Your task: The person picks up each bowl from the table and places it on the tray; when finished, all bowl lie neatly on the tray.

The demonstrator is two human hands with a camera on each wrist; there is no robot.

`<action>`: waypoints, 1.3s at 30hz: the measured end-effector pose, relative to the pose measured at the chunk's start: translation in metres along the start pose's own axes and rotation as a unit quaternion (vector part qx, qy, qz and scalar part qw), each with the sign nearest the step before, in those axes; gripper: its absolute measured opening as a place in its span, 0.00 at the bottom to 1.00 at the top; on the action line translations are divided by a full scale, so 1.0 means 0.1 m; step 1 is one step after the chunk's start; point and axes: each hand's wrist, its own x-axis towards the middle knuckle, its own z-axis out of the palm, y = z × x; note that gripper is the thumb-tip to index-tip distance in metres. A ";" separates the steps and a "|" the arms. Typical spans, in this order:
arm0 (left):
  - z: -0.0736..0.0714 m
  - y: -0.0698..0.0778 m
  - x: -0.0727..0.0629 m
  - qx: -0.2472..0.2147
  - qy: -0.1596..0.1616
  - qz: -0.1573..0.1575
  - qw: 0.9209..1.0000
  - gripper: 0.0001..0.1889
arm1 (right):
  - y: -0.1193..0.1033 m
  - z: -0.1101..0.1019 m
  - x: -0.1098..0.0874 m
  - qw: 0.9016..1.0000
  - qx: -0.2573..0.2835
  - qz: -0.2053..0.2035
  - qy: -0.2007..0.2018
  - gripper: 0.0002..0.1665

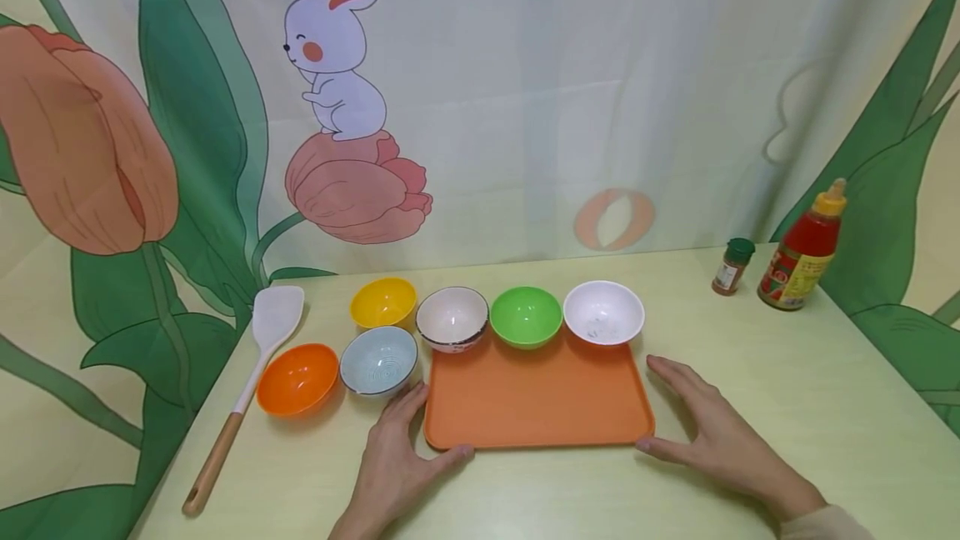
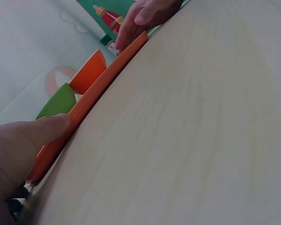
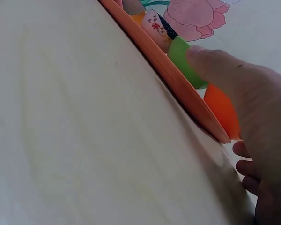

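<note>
An orange tray (image 1: 540, 407) lies flat on the table. My left hand (image 1: 393, 469) is at its front left corner, the thumb (image 2: 54, 125) along the front edge and the fingers beside the left side. My right hand (image 1: 712, 436) is by the right side, thumb near the front right corner, fingers extended. Along the tray's back edge stand a cream bowl (image 1: 452, 317) with a dark rim, a green bowl (image 1: 526, 317) and a bowl with a white inside (image 1: 604, 311); its outside looks orange in the wrist views.
Left of the tray stand a yellow bowl (image 1: 383, 302), a grey-blue bowl (image 1: 379, 361) and an orange bowl (image 1: 298, 380). A spatula (image 1: 247, 390) lies along the left edge. A spice jar (image 1: 732, 267) and a red sauce bottle (image 1: 802, 252) stand at the back right, before a printed curtain (image 1: 487, 107).
</note>
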 end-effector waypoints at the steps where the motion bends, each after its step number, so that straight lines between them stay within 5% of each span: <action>1: 0.00 0.00 0.00 0.000 -0.001 -0.001 1.000 0.59 | 0.00 0.01 0.00 1.000 -0.008 0.001 -0.002 0.68; 12: 0.01 -0.01 -0.01 0.001 0.001 -0.003 1.000 0.59 | 0.03 0.08 -0.01 0.999 -0.028 -0.035 0.015 0.58; 24: -0.05 0.03 -0.03 0.028 -0.015 -0.001 1.000 0.59 | 0.01 0.08 0.00 0.999 -0.031 -0.029 0.012 0.59; 33: -0.16 0.20 -0.04 0.069 -0.016 -0.014 0.997 0.51 | -0.01 0.06 0.02 0.999 -0.037 -0.008 0.001 0.61; 39: -0.29 0.30 -0.08 0.071 0.012 -0.004 0.997 0.44 | 0.00 0.05 0.02 0.999 -0.034 -0.010 0.003 0.60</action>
